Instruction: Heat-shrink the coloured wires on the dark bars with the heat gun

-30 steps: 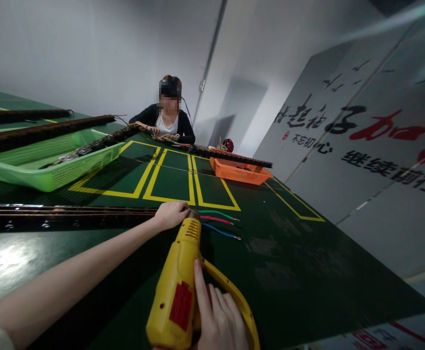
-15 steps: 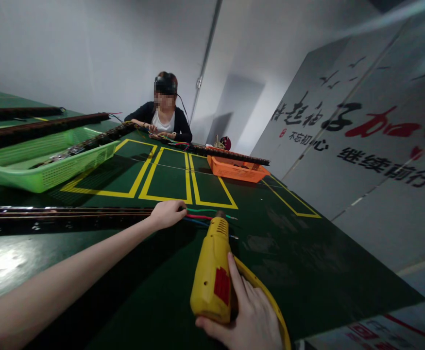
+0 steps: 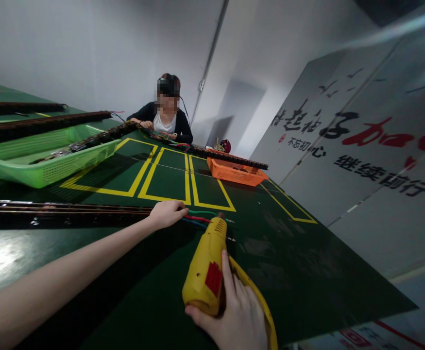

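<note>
My right hand (image 3: pixel 239 311) is wrapped round a yellow heat gun (image 3: pixel 203 270) with a red label on its side. The gun's nozzle (image 3: pixel 221 216) points away from me, over the loose ends of several coloured wires. My left hand (image 3: pixel 166 214) is closed on these wires where they leave a long dark strip (image 3: pixel 66 216) lying on the table to the left. Beyond my fingertips run a green wire (image 3: pixel 203 212), a red wire (image 3: pixel 198 218) and a blue wire (image 3: pixel 195 222). The gun partly covers their ends.
A light green basket (image 3: pixel 52 172) stands on the green table (image 3: pixel 307 272) at the left, with dark strips across it. An orange basket (image 3: pixel 234 172) sits further back, under another strip. Across the table sits a co-worker (image 3: pixel 166 119), hands at some wires. Yellow tape outlines mark the tabletop.
The heat gun and my right hand have shifted slightly left in view, with the nozzle still by the wires. My left hand keeps its hold. The co-worker's hands have moved a little.
</note>
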A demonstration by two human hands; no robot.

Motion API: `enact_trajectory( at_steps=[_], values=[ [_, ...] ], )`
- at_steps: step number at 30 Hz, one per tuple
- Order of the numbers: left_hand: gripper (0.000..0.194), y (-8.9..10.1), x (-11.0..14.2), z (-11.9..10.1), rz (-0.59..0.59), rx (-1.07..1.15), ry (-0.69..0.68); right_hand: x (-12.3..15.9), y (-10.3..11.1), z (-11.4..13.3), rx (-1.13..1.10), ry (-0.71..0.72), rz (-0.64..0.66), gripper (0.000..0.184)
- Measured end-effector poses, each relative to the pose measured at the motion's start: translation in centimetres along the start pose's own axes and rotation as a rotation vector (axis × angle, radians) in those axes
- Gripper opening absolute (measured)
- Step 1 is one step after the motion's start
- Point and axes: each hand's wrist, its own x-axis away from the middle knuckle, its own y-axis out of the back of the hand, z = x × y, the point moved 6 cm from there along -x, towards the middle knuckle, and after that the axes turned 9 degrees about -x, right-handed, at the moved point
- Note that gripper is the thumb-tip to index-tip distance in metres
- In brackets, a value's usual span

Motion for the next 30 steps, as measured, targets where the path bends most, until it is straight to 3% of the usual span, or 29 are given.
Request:
enact_trajectory(
  at_steps=[6,11,23,30],
  values=[
    [0.055,-0.2,-0.3,0.1,0.013,-0.006,-0.001,0.3,-1.0,4.5,-0.137,0.079,0.017,0.134],
    [0.064,-0.3,-0.3,0.5,0.037,0.03,0.043,0.6,-1.1,5.3,-0.117,0.12,-0.027,0.135],
    [0.067,-0.3,-0.3,0.9,0.026,0.057,0.055,0.2,-0.8,3.1,-0.194,0.141,0.066,0.125],
    [0.068,-0.1,0.0,0.7,0.037,0.11,0.033,-0.5,0.1,-1.5,-0.076,-0.015,0.092,0.116]
  ],
)
